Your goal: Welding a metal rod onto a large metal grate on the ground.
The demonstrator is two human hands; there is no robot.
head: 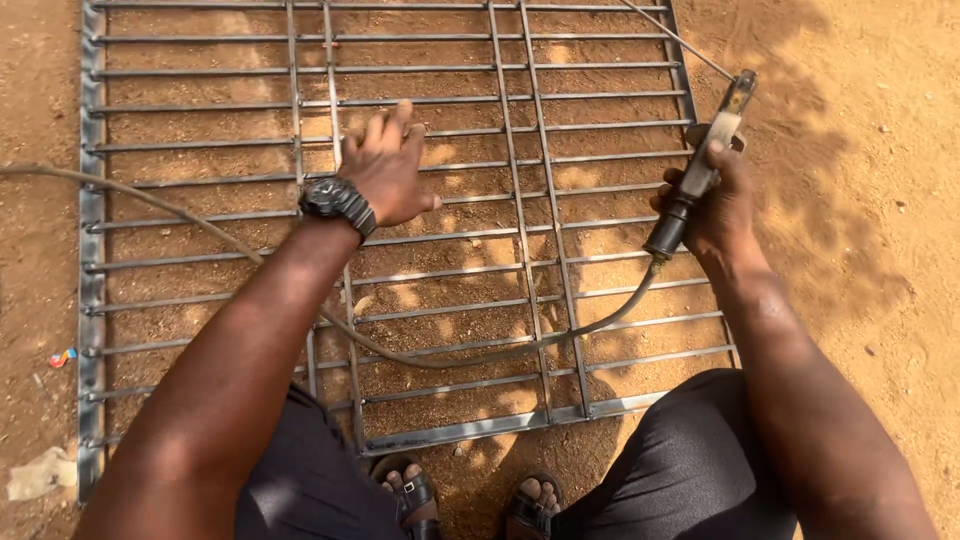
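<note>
A grey metal grille [92, 250] of thin horizontal bars and a few uprights lies flat on sandy ground. My left hand [388, 170], with a black wristwatch [338, 203], presses down on the bars near the grille's middle, fingers together over an upright. My right hand [722, 205] grips the black handle of a welding electrode holder [700, 165] at the grille's right edge. A thin rod [680, 40] sticks out from its jaw toward the upper left. The holder's cable [480, 350] runs down and left across the bars.
The cable continues off to the left edge [120, 190]. My knees in dark trousers [690, 460] and sandalled feet [470, 500] sit at the grille's near edge. A scrap of cloth [40, 472] and small litter [62, 357] lie on the dirt at left.
</note>
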